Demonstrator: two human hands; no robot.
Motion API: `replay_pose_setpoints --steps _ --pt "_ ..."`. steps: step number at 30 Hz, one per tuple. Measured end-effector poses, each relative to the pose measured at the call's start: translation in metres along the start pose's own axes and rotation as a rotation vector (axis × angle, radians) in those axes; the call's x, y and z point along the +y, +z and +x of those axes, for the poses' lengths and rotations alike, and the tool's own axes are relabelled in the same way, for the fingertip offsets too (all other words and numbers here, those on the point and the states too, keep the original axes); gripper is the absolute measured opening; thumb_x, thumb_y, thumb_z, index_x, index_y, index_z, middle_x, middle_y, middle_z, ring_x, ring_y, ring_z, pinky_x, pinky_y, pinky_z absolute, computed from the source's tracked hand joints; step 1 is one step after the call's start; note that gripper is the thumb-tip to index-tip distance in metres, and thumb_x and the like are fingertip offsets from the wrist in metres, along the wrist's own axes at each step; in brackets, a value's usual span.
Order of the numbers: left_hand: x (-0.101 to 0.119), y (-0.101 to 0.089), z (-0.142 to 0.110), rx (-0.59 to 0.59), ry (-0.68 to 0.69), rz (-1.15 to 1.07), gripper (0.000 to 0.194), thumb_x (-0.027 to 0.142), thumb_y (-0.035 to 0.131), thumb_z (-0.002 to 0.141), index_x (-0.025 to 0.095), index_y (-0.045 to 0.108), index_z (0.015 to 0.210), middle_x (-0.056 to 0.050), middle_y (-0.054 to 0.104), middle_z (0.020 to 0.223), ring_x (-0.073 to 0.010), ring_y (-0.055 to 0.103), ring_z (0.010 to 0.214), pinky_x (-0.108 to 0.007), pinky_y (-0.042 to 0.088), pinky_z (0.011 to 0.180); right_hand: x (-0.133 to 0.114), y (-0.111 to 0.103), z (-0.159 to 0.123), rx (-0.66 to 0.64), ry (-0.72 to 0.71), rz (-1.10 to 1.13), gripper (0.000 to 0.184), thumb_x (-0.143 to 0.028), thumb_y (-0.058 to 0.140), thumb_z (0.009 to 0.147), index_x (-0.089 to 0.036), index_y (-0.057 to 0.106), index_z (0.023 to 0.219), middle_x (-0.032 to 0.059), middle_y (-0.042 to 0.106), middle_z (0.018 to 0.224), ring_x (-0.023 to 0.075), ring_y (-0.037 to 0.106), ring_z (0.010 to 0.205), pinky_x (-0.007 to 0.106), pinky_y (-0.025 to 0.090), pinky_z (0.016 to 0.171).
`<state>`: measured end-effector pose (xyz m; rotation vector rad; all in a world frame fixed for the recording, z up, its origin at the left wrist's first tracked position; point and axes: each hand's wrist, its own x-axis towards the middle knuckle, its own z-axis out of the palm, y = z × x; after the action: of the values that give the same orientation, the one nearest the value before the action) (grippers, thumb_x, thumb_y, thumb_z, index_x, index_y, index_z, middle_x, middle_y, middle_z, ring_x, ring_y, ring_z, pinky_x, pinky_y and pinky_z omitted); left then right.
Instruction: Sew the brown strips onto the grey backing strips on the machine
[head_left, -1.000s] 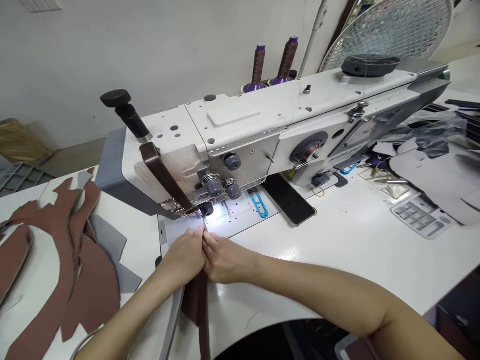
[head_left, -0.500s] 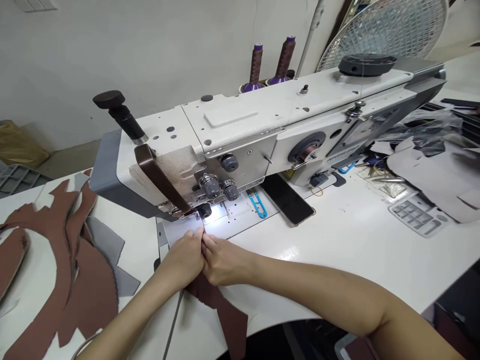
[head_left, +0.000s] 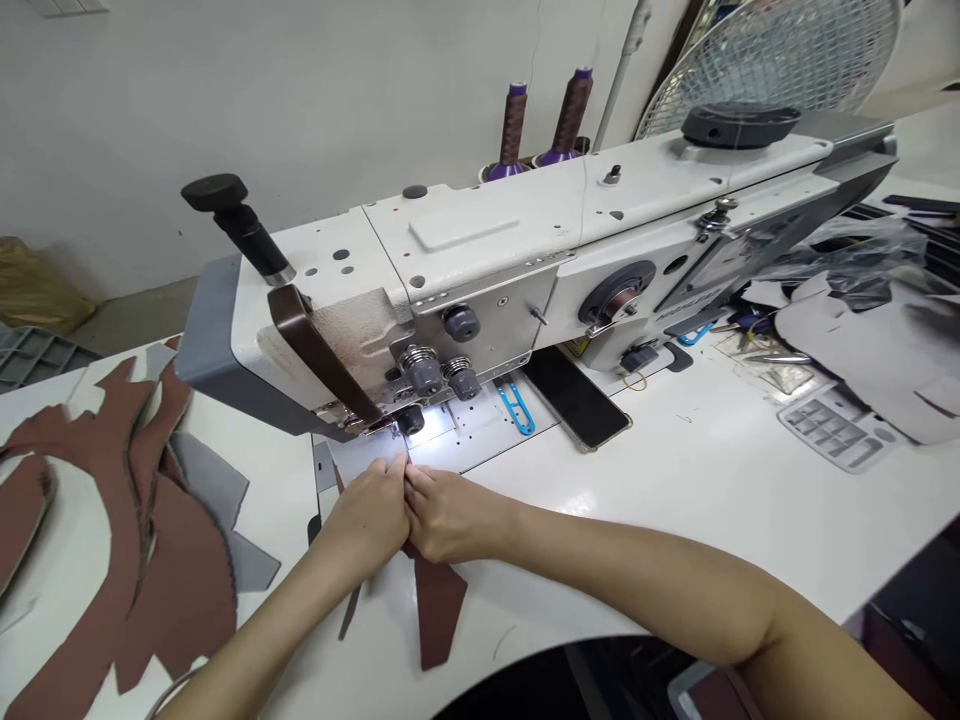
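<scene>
Both hands are pressed together just in front of the needle area of a white sewing machine (head_left: pixel 465 240). My left hand (head_left: pixel 373 510) is closed on a reddish-brown leather piece (head_left: pixel 439 612), its fingertips close to the lit presser foot. Beside it, touching, my right hand (head_left: pixel 450 512) pinches the same piece. The part between the fingers is hidden; a wide flap hangs down toward the table's front edge, and a thin strip shows below my left wrist. A light shines on the needle plate (head_left: pixel 465 430).
More brown leather pieces (head_left: pixel 180 580) lie at the left. Right of the needle are blue thread snips (head_left: pixel 516 408) and a black phone (head_left: pixel 577 400). Grey cut pieces (head_left: pixel 862 340) are heaped at the right. Two brown thread cones (head_left: pixel 513 130) and a fan (head_left: pixel 780 60) stand behind.
The hanging flap of the leather piece has moved up and left, away from the front edge, and a thin strip now shows below my left wrist. Both hands stay almost in place.
</scene>
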<state>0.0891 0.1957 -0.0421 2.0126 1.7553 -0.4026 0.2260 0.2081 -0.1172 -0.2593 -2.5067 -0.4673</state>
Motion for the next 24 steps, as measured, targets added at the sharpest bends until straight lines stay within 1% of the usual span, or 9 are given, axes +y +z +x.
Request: replay_pose_setpoints --steps 5,8,10,14,19,22,24 --pt "-0.004 0.006 0.003 0.046 0.032 0.012 0.052 0.003 0.039 0.083 0.008 0.047 0.135 -0.015 0.063 0.111 -0.0224 0.062 0.097 -0.03 0.044 0.084 0.001 0.002 0.0 -0.025 0.005 -0.017 0.021 -0.002 0.048 0.083 -0.007 0.066 0.075 0.0151 0.068 0.074 0.0256 0.063 0.069 0.044 0.046 0.077" --pt "-0.005 0.008 0.004 0.074 0.043 0.018 0.053 0.003 0.038 0.084 0.008 0.046 0.135 -0.014 0.063 0.109 -0.0215 0.062 0.094 -0.03 0.044 0.083 0.001 0.002 -0.001 -0.038 0.003 -0.027 0.02 -0.003 0.048 0.083 -0.006 0.067 0.077 0.0162 0.069 0.076 0.0272 0.064 0.073 0.046 0.046 0.079" --pt "-0.004 0.007 0.004 0.073 0.043 0.022 0.054 0.003 0.037 0.084 0.007 0.044 0.137 -0.015 0.062 0.11 -0.022 0.062 0.095 -0.03 0.044 0.084 0.001 0.001 -0.001 -0.041 0.003 -0.037 0.02 -0.004 0.048 0.083 -0.006 0.068 0.078 0.0164 0.07 0.078 0.0274 0.065 0.074 0.046 0.046 0.081" --pt "-0.001 0.003 0.004 0.04 0.016 0.029 0.053 0.002 0.037 0.084 0.008 0.045 0.136 -0.015 0.062 0.109 -0.0226 0.059 0.101 -0.031 0.044 0.087 0.001 0.001 -0.001 -0.05 0.01 -0.053 0.022 -0.003 0.047 0.086 -0.006 0.068 0.081 0.0167 0.07 0.081 0.0267 0.066 0.074 0.047 0.047 0.085" --pt "-0.003 0.004 0.006 0.077 0.046 0.037 0.05 0.002 0.035 0.084 0.007 0.049 0.131 -0.014 0.062 0.102 -0.0227 0.059 0.097 -0.032 0.044 0.084 0.0 0.001 -0.002 -0.095 -0.004 -0.061 0.02 -0.004 0.047 0.088 -0.004 0.067 0.086 0.0188 0.07 0.086 0.0265 0.067 0.078 0.049 0.047 0.092" --pt "-0.005 0.006 0.009 0.116 0.052 0.034 0.051 0.001 0.035 0.082 0.01 0.05 0.131 -0.012 0.063 0.1 -0.022 0.06 0.094 -0.032 0.045 0.082 0.0 0.004 -0.001 -0.082 0.001 -0.079 0.019 -0.006 0.049 0.088 -0.002 0.067 0.088 0.0217 0.07 0.091 0.0296 0.068 0.085 0.051 0.046 0.095" --pt "-0.006 0.006 0.012 0.125 0.032 0.037 0.052 0.002 0.035 0.083 0.01 0.05 0.133 -0.013 0.062 0.103 -0.0216 0.06 0.095 -0.031 0.045 0.083 0.0 0.006 0.0 -0.08 0.019 -0.094 0.02 -0.008 0.049 0.09 0.0 0.067 0.092 0.0239 0.069 0.095 0.0318 0.067 0.091 0.052 0.045 0.097"
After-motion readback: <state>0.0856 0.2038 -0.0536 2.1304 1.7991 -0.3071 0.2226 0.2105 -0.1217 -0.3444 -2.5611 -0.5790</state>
